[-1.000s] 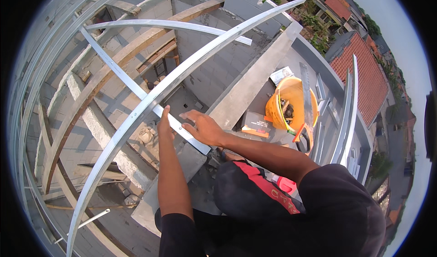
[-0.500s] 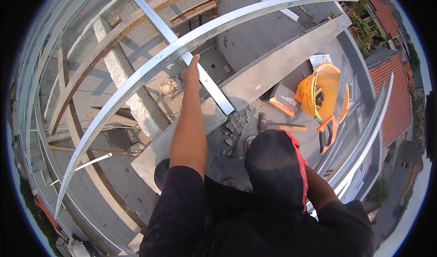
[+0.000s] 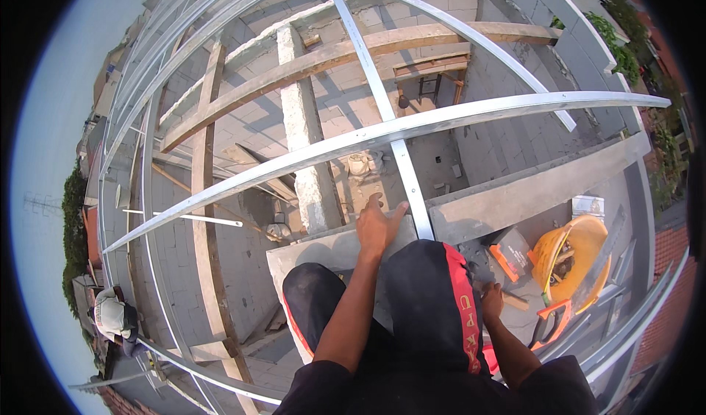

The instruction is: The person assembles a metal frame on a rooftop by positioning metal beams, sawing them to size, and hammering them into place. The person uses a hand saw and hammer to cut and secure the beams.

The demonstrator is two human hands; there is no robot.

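My left hand [image 3: 379, 225] is open, fingers spread, over the concrete ledge [image 3: 344, 240]. Close to its thumb is a straight galvanized steel channel [image 3: 402, 163], whose near end rests by the ledge. A long steel channel [image 3: 331, 149] crosses over it. Beside my right knee, my right hand [image 3: 491, 302] is curled around the wooden handle of a hammer [image 3: 516, 302]. The handle's end sticks out to the right of my fingers, which are partly hidden; my knee and hand obscure much of the rest.
On the right are a yellow bucket [image 3: 570, 257] with debris inside, a handsaw [image 3: 555, 316] with an orange-black handle, and a dark and orange box [image 3: 511, 253]. Wooden beams [image 3: 360, 51] span the deep drop beyond the ledge. Another person [image 3: 114, 316] is at far left.
My left hand has let go of the straight channel and drawn back toward me. My right hand, hidden before, has come to the hammer. The view has shifted, and my knee now covers the rubble.
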